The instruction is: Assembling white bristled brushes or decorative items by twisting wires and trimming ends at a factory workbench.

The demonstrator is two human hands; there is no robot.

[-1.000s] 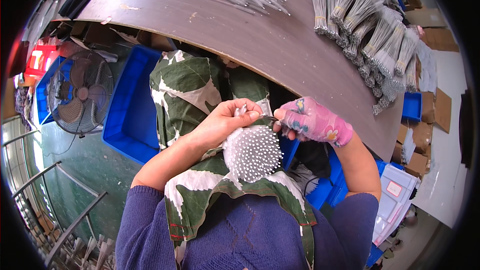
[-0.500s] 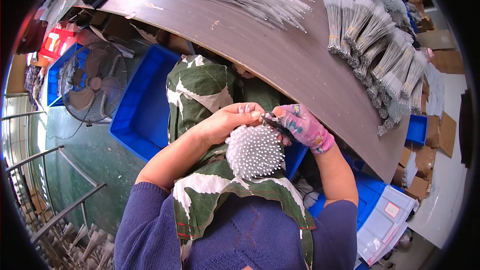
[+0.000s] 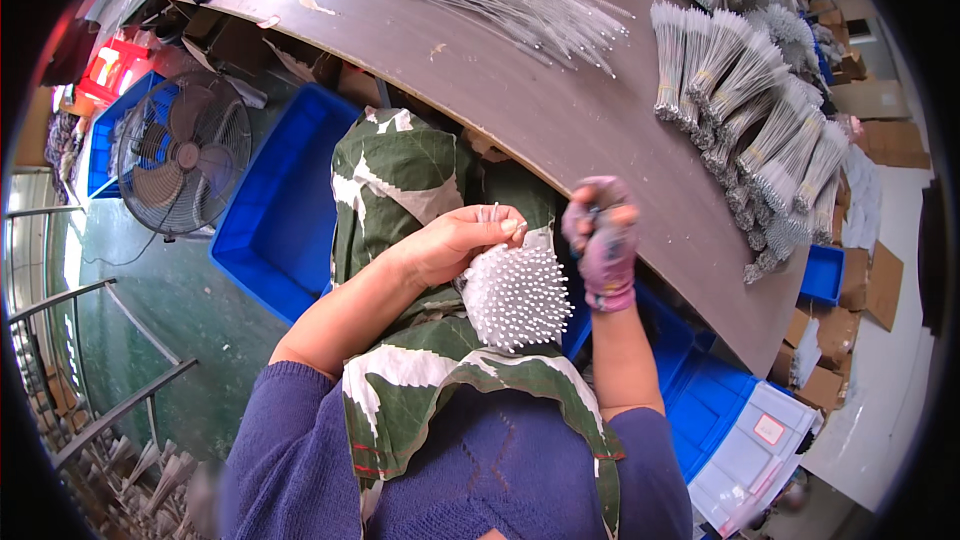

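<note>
My left hand is closed around a bundle of thin wire brushes, held over my lap. The bundle's many white-dotted ends face up toward me, and the fingers cover its far end. To the right of it, apart from the bundle and near the table edge, my right hand is raised in a pink patterned glove with bare fingertips. Its fingers are curled in and smeared by motion; something dark shows among them, too blurred to name. A camouflage apron covers my lap beneath both hands.
Loose wire brushes lie on the brown table. Tied brush bundles are piled on its right side. A blue bin and a standing fan are at the left; a white-lidded box stands at the lower right.
My right hand has left the bundle, moving up and right, and the dark tool that showed at the bundle is no longer plain to see. My left hand still holds the bundle.
</note>
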